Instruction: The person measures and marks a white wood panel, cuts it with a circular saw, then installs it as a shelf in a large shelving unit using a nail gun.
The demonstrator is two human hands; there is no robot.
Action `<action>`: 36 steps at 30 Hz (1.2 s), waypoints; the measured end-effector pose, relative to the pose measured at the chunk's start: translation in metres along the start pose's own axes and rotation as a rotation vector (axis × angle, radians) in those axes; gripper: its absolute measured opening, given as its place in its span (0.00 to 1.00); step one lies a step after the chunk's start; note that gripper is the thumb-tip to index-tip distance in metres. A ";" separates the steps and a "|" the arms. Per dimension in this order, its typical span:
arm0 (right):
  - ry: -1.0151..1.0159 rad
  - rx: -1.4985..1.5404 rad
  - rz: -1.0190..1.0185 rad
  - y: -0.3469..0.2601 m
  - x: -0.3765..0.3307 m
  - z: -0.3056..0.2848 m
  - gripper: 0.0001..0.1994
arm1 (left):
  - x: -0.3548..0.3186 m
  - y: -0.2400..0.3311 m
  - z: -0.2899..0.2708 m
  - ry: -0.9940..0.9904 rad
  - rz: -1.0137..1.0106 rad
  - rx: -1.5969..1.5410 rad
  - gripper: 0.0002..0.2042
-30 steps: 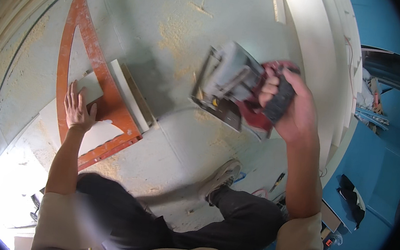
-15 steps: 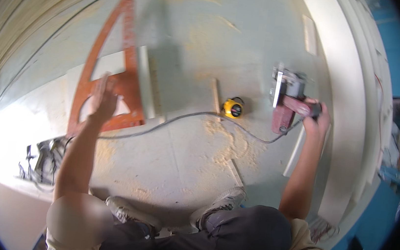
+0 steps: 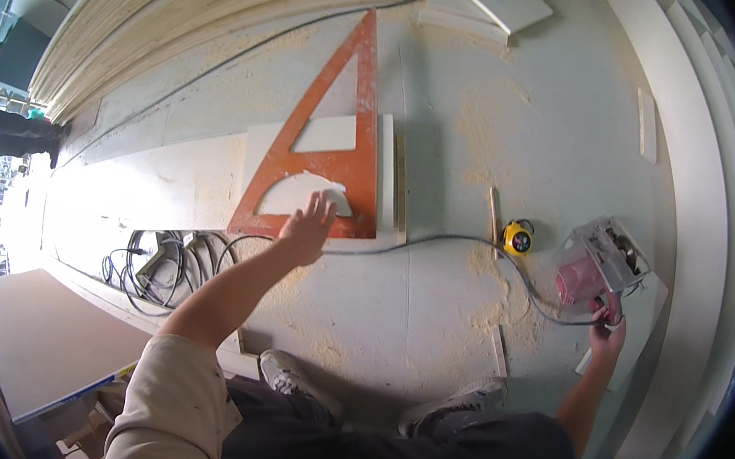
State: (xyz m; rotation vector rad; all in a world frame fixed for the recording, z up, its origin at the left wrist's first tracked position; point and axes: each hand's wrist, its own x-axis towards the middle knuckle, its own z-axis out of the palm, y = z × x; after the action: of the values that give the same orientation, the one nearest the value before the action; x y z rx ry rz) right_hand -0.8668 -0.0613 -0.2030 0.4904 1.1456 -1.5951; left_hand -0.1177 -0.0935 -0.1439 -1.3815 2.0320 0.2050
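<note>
Head view. Left hand (image 3: 306,227) is stretched out flat, fingers (image 3: 323,204) spread wide and holding nothing, the fingertips over the lower edge of the orange triangular square (image 3: 353,160), by its curved cut-out. Touching or hovering just above it: cannot tell. The square lies flat on a pale board (image 3: 174,180) on the sawdust-strewn floor (image 3: 429,327), apex toward 12 o'clock, with a narrow white offcut (image 3: 385,173) along its 3 o'clock edge.

Right hand (image 3: 607,334) is at 3 o'clock from the left, well apart, fingers closed about the rear handle of the circular saw (image 3: 598,260), which rests on the floor. Its grey cord (image 3: 439,240) runs toward 9 o'clock, passing just below the square. A yellow tape measure (image 3: 518,238) sits just beside the saw at its 9 o'clock.

Judgement on doing it well: press the palm down on the square's broad lower band, not the thin edge, so it cannot skate on the dust. Keep the cord out from under the square. Leave the saw resting flat until the square is seated.
</note>
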 end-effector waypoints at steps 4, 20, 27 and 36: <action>0.186 -0.738 -0.209 0.026 -0.056 -0.013 0.26 | 0.003 0.010 0.064 0.306 -0.092 0.111 0.26; -1.194 -2.564 -0.485 0.256 -0.259 0.249 0.12 | -0.106 -0.070 0.039 0.453 0.129 -0.381 0.29; -0.354 -2.755 -1.180 0.309 -0.106 0.219 0.25 | -0.149 -0.152 0.087 0.249 -0.283 -0.512 0.27; -0.435 -2.570 -0.983 0.285 -0.064 0.176 0.33 | -0.174 -0.198 0.192 0.212 -0.468 -0.351 0.26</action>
State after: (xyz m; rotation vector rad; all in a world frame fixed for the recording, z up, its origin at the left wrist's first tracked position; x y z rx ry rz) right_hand -0.5445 -0.1732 -0.1934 -2.0842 1.9896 0.2968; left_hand 0.1763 0.0459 -0.1419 -2.1340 1.8259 0.2212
